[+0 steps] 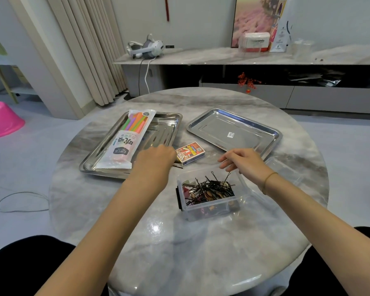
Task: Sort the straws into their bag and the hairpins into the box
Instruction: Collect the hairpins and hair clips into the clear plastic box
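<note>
The hairpins (212, 186) are black, the box (207, 211) clear. Straws (137, 124) run green, orange and pink — their bag (120, 154) white and pale pink. The table (179, 253) is grey-veined.

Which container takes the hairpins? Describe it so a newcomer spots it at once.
On the round marble table, look at the near side, in front of the right-hand steel tray. The clear plastic box sits there by the right hand; it alone holds a tangle of black hairpins.

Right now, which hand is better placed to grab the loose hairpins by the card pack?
Left: the left hand lies right beside the hairpins; the right hand hangs over the box.
</note>
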The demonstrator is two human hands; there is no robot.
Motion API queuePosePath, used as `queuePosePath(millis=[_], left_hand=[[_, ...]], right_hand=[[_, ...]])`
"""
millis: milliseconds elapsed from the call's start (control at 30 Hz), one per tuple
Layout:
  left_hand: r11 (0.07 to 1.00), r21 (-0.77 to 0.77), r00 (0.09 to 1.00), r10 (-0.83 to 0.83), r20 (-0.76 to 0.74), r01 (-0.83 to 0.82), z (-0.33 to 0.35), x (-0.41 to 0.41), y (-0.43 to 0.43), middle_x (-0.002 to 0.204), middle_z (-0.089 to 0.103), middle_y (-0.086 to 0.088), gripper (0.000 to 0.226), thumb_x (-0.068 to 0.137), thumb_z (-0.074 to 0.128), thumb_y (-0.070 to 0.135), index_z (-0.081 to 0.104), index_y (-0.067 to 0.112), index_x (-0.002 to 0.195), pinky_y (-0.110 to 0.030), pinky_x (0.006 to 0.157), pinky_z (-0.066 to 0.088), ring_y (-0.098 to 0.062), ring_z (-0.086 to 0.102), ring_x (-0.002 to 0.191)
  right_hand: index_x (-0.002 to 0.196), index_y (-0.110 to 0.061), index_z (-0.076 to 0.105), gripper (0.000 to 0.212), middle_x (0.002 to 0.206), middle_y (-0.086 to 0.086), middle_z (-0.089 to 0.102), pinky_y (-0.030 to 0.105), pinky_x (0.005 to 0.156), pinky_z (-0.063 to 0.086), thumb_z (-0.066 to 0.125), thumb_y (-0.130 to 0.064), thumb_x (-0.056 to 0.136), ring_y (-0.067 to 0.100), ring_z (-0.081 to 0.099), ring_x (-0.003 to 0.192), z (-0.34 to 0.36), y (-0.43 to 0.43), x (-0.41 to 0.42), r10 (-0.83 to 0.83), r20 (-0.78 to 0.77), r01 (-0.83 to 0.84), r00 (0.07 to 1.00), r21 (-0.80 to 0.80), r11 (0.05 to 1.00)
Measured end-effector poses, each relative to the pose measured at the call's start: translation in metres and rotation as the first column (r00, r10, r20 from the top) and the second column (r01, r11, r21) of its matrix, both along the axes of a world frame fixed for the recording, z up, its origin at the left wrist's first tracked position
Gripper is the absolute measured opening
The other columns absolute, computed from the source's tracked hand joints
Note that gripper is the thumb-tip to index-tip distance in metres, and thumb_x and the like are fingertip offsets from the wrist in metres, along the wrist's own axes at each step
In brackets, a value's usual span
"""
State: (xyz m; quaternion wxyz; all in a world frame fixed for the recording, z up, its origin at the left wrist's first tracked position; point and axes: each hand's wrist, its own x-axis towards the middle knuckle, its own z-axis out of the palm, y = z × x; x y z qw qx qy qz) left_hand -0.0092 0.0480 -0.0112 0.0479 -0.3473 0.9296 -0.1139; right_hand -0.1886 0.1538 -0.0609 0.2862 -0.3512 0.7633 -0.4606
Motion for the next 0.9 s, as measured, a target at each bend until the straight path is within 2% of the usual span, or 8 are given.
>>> queuePosePath(millis=[100, 200, 267, 333, 433, 633, 733, 900], left_hand=[[0.960, 0.262, 0.985, -0.056, -0.165, 0.099, -0.011, -0.013, 0.003, 0.096, 0.068, -0.003, 0.011, 0.093, 0.053, 0.009, 0.060, 0.011, 0.101, -0.035, 0.078, 0.052, -0.023, 0.065, 0.092], [0.770, 0.594, 0.905, 0.050, -0.422, 0.234, -0.032, -0.024, 0.014, 0.079, 0.068, -0.003, 0.006, 0.092, 0.057, 0.010, 0.062, 0.007, 0.094, -0.028, 0.064, 0.056, -0.021, 0.068, 0.076], [0.645, 0.679, 0.808, 0.157, -0.567, 0.350, -0.045, -0.028, 0.024, 0.075, 0.067, -0.001, 0.005, 0.091, 0.059, 0.011, 0.062, 0.008, 0.094, -0.012, 0.050, 0.048, -0.017, 0.070, 0.071], [0.602, 0.683, 0.739, 0.217, -0.638, 0.414, -0.059, -0.030, 0.026, 0.084, 0.070, -0.002, 0.012, 0.088, 0.063, 0.015, 0.066, 0.011, 0.099, -0.011, 0.060, 0.051, -0.010, 0.070, 0.078], [0.616, 0.644, 0.699, 0.203, -0.686, 0.453, -0.068, -0.031, 0.021, 0.097, 0.071, 0.003, 0.024, 0.086, 0.067, 0.023, 0.067, 0.019, 0.110, -0.021, 0.084, 0.053, 0.000, 0.065, 0.093], [0.718, 0.511, 0.633, 0.127, -0.764, 0.472, -0.061, -0.029, 0.017, 0.113, 0.064, 0.014, 0.031, 0.083, 0.069, 0.032, 0.064, 0.027, 0.113, -0.028, 0.095, 0.046, 0.001, 0.055, 0.109], [0.765, 0.483, 0.674, 0.087, -0.733, 0.427, -0.067, -0.027, 0.013, 0.125, 0.058, 0.011, 0.040, 0.082, 0.069, 0.039, 0.061, 0.028, 0.119, -0.034, 0.105, 0.036, -0.006, 0.046, 0.122], [0.798, 0.504, 0.843, -0.009, -0.538, 0.330, -0.073, -0.021, 0.015, 0.147, 0.033, 0.012, 0.080, 0.070, 0.062, 0.069, 0.034, 0.042, 0.140, -0.038, 0.115, 0.018, -0.007, 0.021, 0.137]], right_hand=[[0.090, -0.010, 0.070, 0.029, 0.079, 0.002, 0.067, 0.006, 0.050, 0.040, 0.042, -0.015, 0.097, 0.007, 0.059, 0.067, 0.000, 0.001, -0.002, -0.031, -0.007, 0.031, 0.999, -0.005, 1.000], [0.088, -0.011, 0.071, 0.029, 0.075, 0.001, 0.064, 0.014, 0.057, 0.039, 0.043, -0.015, 0.095, 0.007, 0.057, 0.065, 0.000, 0.000, -0.004, -0.059, -0.003, 0.059, 0.998, 0.005, 0.998], [0.088, -0.012, 0.071, 0.027, 0.074, 0.000, 0.063, 0.014, 0.058, 0.039, 0.045, -0.015, 0.094, 0.007, 0.056, 0.064, -0.001, 0.000, -0.004, -0.060, -0.010, 0.060, 0.998, 0.008, 0.998], [0.089, -0.012, 0.071, 0.025, 0.074, 0.000, 0.064, 0.013, 0.057, 0.039, 0.046, -0.016, 0.094, 0.007, 0.056, 0.065, 0.000, 0.000, -0.003, -0.045, -0.032, 0.046, 0.998, 0.010, 0.999], [0.090, -0.011, 0.070, 0.024, 0.076, 0.000, 0.065, 0.010, 0.055, 0.039, 0.047, -0.015, 0.095, 0.006, 0.057, 0.065, 0.000, 0.000, -0.003, -0.026, -0.063, 0.027, 0.998, 0.013, 1.000], [0.090, -0.011, 0.069, 0.021, 0.077, 0.001, 0.066, 0.013, 0.057, 0.042, 0.049, -0.012, 0.093, 0.008, 0.059, 0.066, 0.001, 0.001, -0.003, -0.012, -0.096, 0.012, 0.995, 0.002, 1.000], [0.092, -0.012, 0.067, 0.014, 0.077, 0.003, 0.066, 0.020, 0.063, 0.050, 0.054, -0.006, 0.089, 0.014, 0.062, 0.067, -0.001, 0.002, -0.008, -0.048, -0.102, 0.045, 0.994, -0.028, 0.999], [0.085, -0.021, 0.058, 0.023, 0.093, 0.010, 0.064, 0.033, 0.079, 0.049, 0.050, 0.000, 0.083, 0.029, 0.060, 0.088, -0.015, 0.013, -0.036, -0.051, -0.519, 0.186, 0.854, 0.212, 0.959]])
